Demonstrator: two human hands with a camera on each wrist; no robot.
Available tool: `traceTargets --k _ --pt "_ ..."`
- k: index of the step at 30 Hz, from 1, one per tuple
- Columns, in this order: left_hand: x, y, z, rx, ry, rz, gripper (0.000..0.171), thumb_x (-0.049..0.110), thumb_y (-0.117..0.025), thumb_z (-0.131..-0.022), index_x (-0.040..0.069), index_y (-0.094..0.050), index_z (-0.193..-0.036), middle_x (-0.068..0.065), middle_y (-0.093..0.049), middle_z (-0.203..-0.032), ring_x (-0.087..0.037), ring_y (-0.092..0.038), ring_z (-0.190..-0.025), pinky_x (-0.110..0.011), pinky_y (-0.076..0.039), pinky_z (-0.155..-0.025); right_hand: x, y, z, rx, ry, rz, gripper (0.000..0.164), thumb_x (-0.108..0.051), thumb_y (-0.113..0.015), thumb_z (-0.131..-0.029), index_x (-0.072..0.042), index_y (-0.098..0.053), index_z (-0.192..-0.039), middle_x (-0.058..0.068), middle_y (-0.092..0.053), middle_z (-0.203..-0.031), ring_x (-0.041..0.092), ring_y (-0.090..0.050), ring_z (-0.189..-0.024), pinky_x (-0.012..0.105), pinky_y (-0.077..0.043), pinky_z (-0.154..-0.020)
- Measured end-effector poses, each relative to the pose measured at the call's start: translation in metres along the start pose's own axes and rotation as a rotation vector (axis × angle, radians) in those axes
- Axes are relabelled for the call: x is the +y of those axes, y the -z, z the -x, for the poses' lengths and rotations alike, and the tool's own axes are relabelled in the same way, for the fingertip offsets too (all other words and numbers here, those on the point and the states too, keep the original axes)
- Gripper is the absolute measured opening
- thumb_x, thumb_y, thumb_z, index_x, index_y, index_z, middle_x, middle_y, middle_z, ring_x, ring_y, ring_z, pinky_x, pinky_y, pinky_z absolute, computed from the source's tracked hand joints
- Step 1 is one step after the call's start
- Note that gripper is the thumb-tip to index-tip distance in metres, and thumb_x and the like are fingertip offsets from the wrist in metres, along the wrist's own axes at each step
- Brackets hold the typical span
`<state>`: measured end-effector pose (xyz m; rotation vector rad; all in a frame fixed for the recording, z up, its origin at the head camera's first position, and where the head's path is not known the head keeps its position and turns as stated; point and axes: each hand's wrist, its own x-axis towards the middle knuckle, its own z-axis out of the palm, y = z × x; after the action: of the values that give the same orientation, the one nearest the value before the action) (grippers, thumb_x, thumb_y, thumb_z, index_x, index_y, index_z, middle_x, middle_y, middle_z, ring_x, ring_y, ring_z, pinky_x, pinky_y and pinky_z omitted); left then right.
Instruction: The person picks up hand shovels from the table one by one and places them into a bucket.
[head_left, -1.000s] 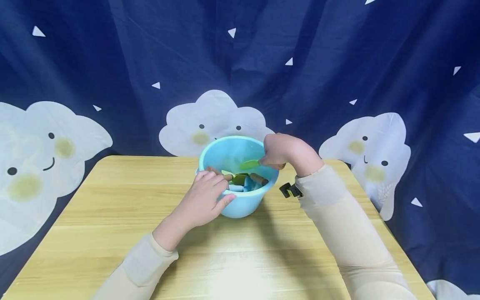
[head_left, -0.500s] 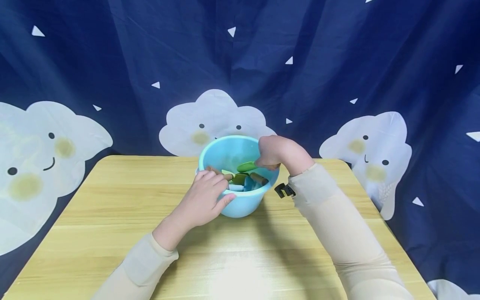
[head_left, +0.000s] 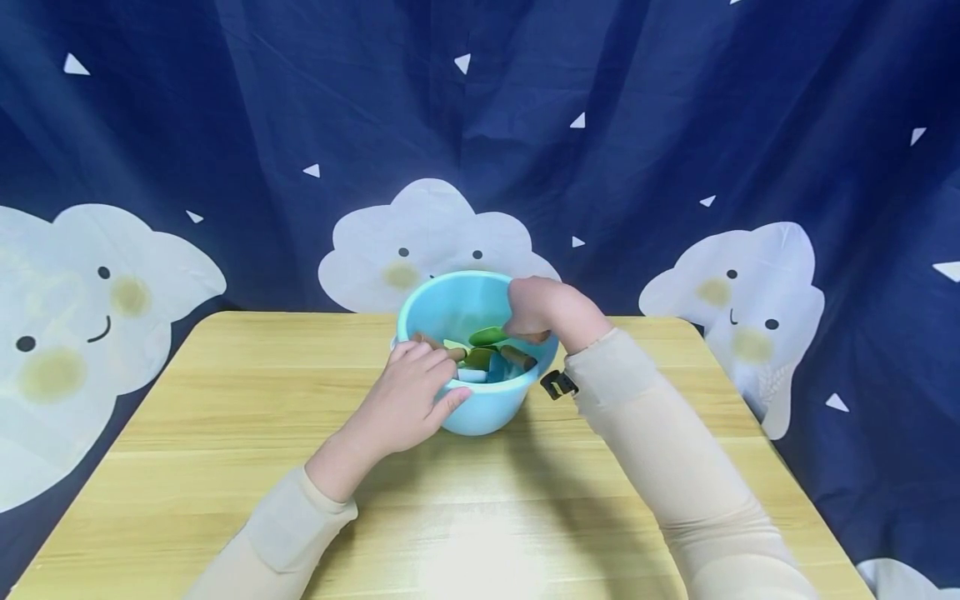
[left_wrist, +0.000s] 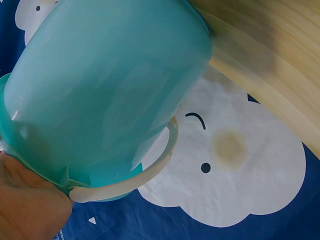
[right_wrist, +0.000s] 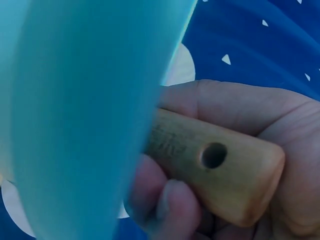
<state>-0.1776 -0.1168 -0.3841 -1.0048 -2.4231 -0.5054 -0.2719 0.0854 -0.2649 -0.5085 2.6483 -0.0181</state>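
A light blue bucket (head_left: 480,410) stands on the table, with several wooden-handled utensils inside it. My left hand (head_left: 408,392) holds its near left rim, fingers over the edge and thumb outside. In the left wrist view, part of that hand (left_wrist: 32,197) shows beside the bucket's rim and its pale carrying handle (left_wrist: 130,185). My right hand (head_left: 551,312) reaches over the right rim. It grips a utensil by its wooden handle (right_wrist: 215,160), which has a hole near the end. The utensil's green head (head_left: 487,336) lies inside the bucket; its exact kind is unclear.
Loose in the bucket are a brown wooden handle (head_left: 517,357), a darker green head (head_left: 482,359) and a light blue piece (head_left: 472,376). The wooden table (head_left: 225,433) ends at a dark blue curtain (head_left: 247,167) printed with clouds.
My right hand has moved left and slightly down over the bucket, carrying the green-headed utensil deeper among the others. My left hand and the bucket have stayed in place.
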Motion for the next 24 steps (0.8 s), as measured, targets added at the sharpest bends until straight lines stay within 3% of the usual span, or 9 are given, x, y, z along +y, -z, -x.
traceTargets --k 9,17,24 --pt "0.001 0.001 0.000 -0.008 0.003 -0.001 0.047 0.050 -0.035 -0.106 0.012 -0.056 -0.087 -0.006 -0.066 -0.120 -0.027 -0.055 -0.110 -0.045 -0.033 -0.101 -0.004 -0.007 -0.005 0.006 -0.009 0.012 0.027 -0.006 -0.056 -0.086 -0.012 -0.048 -0.060 0.000 -0.042 -0.050 0.013 -0.036 -0.042 0.027 -0.037 -0.048" --pt "0.000 0.000 -0.001 -0.015 0.010 -0.008 0.053 0.054 -0.030 -0.106 0.012 -0.057 -0.087 -0.006 -0.065 -0.120 -0.027 -0.055 -0.112 -0.045 -0.033 -0.102 -0.006 -0.013 -0.011 0.004 -0.010 0.024 0.029 -0.006 -0.056 -0.089 -0.011 -0.049 -0.061 0.000 -0.041 -0.050 0.015 -0.037 -0.043 0.027 -0.037 -0.048" --pt "-0.001 -0.001 -0.001 -0.015 0.011 -0.005 0.047 0.051 -0.036 -0.106 0.013 -0.056 -0.086 -0.006 -0.065 -0.120 -0.027 -0.055 -0.112 -0.045 -0.033 -0.101 -0.005 -0.019 -0.016 0.005 -0.002 0.040 0.027 0.000 -0.052 -0.082 -0.011 -0.048 -0.058 0.001 -0.042 -0.048 0.015 -0.039 -0.042 0.026 -0.036 -0.045"
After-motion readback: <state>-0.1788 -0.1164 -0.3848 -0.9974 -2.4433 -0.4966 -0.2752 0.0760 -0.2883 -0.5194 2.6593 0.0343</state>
